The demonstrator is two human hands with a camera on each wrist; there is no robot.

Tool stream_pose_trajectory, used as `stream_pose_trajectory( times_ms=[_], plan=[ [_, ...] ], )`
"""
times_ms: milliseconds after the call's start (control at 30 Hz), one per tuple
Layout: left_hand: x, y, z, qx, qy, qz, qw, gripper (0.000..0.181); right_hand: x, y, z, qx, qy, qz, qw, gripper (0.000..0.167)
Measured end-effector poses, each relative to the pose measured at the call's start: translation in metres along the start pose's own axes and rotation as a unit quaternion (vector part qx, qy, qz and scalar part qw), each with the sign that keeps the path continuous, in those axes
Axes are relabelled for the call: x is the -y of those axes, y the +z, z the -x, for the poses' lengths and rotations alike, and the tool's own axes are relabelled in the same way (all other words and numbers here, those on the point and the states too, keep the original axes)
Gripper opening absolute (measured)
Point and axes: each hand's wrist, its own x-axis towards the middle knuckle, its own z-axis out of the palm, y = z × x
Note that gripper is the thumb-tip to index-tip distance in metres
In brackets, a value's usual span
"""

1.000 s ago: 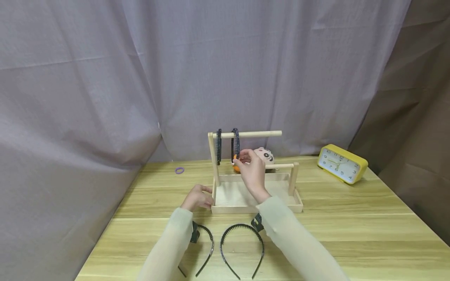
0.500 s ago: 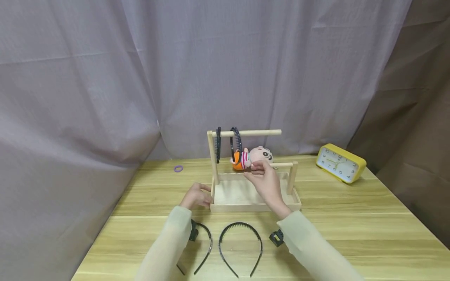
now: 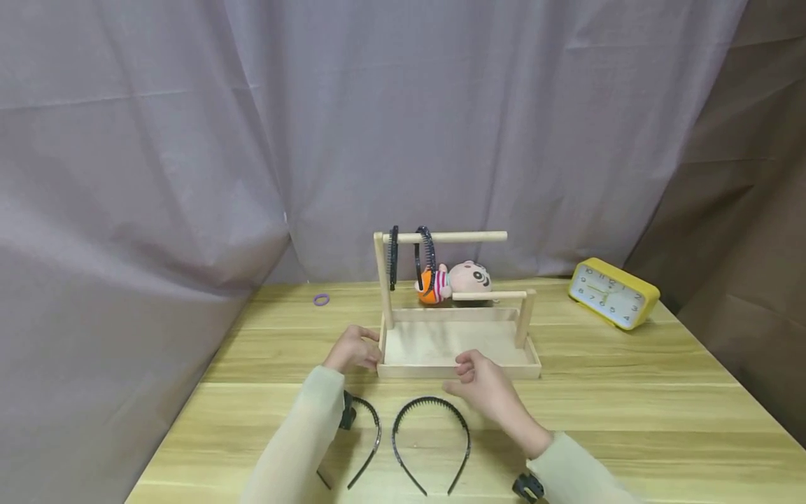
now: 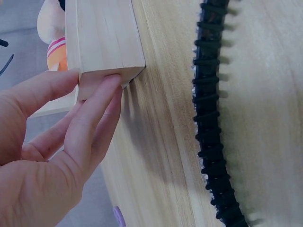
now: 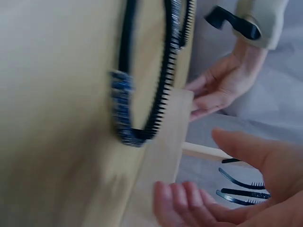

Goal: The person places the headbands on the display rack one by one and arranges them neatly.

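Observation:
My left hand (image 3: 355, 348) touches the left end of a wooden rack (image 3: 434, 372) with a shallow tray base; in the left wrist view its thumb is at the rim and straight fingers press the end wall. Over the tabletop before the tray, my right hand (image 3: 494, 392) holds nothing, thumb apart from bent fingers. Just below it a black toothed headband (image 3: 468, 437) lies on the table. A second headband (image 3: 378, 427) lies partly hidden by my left forearm. Two more, a left headband (image 3: 393, 259) and a right headband (image 3: 429, 248), hang on the rack's upper bar.
Behind the rack lies a plush doll (image 3: 466, 277) in orange and stripes. A purple hair tie (image 3: 321, 299) is at the back left. The yellow alarm clock (image 3: 611, 292) stands at the back right. A lower bar (image 3: 491, 296) juts over the tray.
My right hand has let go of the right hanging headband and come down and toward me, to above the table headband. My left hand stays at the rack's end.

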Motion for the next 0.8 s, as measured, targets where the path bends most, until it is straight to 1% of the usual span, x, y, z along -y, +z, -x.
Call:
stream_pose_trajectory(
  times_ms=[133, 233, 333, 400, 500, 600, 667, 733, 800],
  plan=[
    [0.000, 0.000, 0.000, 0.000, -0.001, -0.003, 1.0000, 0.054, -0.012, 0.002, 0.018, 0.033, 0.011, 0.058, 0.9977, 0.054],
    [0.000, 0.000, 0.000, 0.001, -0.004, -0.004, 1.0000, 0.054, -0.015, 0.004, 0.030, 0.061, 0.017, 0.107, 0.9922, 0.054],
    [0.000, 0.000, -0.001, 0.004, -0.005, -0.002, 1.0000, 0.053, -0.015, 0.008, 0.037, 0.093, 0.027, 0.136, 0.9859, 0.055],
    [0.000, 0.000, -0.001, 0.005, -0.005, 0.000, 1.0000, 0.052, -0.015, 0.011, 0.038, 0.104, 0.028, 0.145, 0.9835, 0.058],
    [0.000, -0.001, -0.001, 0.004, -0.004, 0.002, 1.0000, 0.052, -0.016, 0.015, 0.036, 0.115, 0.032, 0.137, 0.9834, 0.059],
    [0.000, -0.001, -0.001, 0.002, -0.004, 0.004, 1.0000, 0.053, -0.017, 0.016, 0.033, 0.132, 0.038, 0.115, 0.9839, 0.053],
    [0.000, 0.000, -0.001, 0.003, -0.002, 0.002, 1.0000, 0.053, -0.019, 0.014, 0.031, 0.140, 0.041, 0.089, 0.9852, 0.042],
    [0.000, 0.000, -0.002, 0.003, -0.003, 0.001, 1.0000, 0.053, -0.022, 0.012, 0.030, 0.149, 0.047, 0.053, 0.9862, 0.035],
    [0.000, 0.000, -0.002, 0.003, -0.004, -0.001, 1.0000, 0.053, -0.025, 0.009, 0.029, 0.159, 0.053, 0.003, 0.9859, 0.028]
  ],
)
